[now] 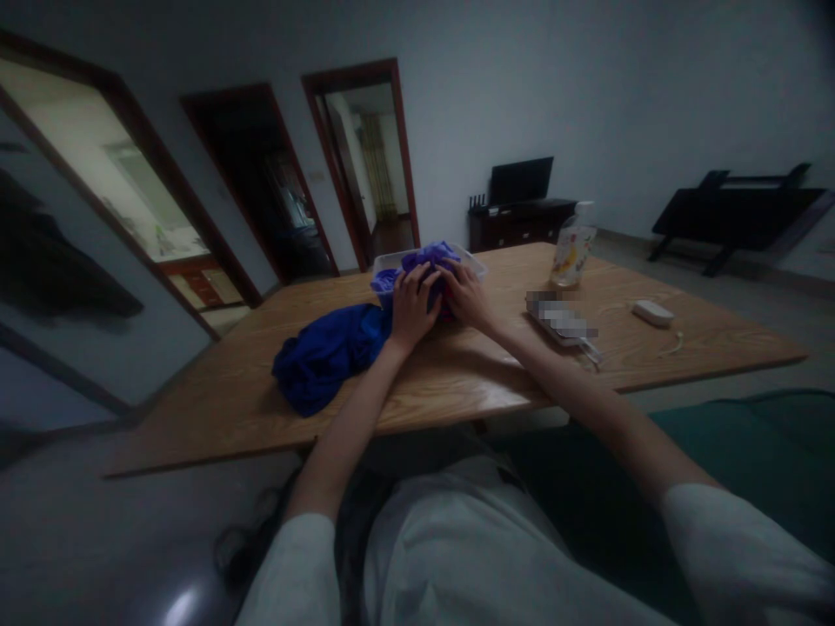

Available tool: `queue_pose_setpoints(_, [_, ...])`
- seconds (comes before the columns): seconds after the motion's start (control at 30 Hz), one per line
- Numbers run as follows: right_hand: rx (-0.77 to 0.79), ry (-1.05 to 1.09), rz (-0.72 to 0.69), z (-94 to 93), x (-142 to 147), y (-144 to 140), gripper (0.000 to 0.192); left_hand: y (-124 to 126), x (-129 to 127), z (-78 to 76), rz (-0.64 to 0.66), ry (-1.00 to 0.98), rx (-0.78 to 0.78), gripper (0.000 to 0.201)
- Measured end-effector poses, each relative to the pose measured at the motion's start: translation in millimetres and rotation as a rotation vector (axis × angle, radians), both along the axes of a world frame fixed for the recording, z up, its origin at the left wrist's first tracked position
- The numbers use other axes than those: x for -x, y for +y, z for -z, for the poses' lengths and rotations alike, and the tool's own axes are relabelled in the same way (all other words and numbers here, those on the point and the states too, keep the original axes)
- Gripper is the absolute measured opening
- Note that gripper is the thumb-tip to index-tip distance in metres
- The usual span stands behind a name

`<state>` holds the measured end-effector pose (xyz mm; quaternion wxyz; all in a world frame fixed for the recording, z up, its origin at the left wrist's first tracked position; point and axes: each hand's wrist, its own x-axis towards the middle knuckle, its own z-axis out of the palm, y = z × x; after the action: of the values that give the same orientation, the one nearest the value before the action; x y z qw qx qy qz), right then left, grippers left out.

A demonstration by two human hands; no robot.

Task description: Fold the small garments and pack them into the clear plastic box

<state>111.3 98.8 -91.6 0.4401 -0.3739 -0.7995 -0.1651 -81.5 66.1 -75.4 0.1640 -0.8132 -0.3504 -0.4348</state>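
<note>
A bundle of purple cloth [430, 253] is bunched up in a whitish see-through plastic tub [476, 263] on the wooden table. Both hands are on this bundle, side by side. My left hand [415, 304] has its fingers curled over the front of the cloth. From the other side, my right hand [464, 294] grips it with bent fingers, close to the left fingertips. A crumpled dark-blue cloth [326, 352] lies on the table, touching or just beside my left wrist. The hands and cloth hide much of the tub's front.
On the table's right side stand a clear pump bottle [574, 248], a blurred-out phone-like object [559, 320] with a strap, and a small white case [652, 313] near a short cord. The wooden table [222, 409] has its front edge close to my body. A green seat [744, 461] is at right.
</note>
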Motion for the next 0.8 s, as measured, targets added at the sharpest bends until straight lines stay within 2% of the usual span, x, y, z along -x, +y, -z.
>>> queue_pose_setpoints(0.2, [-0.002,0.019,0.002,-3.5,2,-7,0.072,8,1,3.6,-0.017,-0.013,0.013,0.05])
queue_pose_setpoints(0.6, [-0.11,-0.031,0.033,0.1,10,-18,0.071,25,7,13.8,-0.118,-0.128,0.043,0.05])
queue_pose_setpoints(0.8, [-0.045,-0.034,0.005,1.5,8,-14,0.071,36,8,21.0,-0.136,-0.174,0.065,0.056])
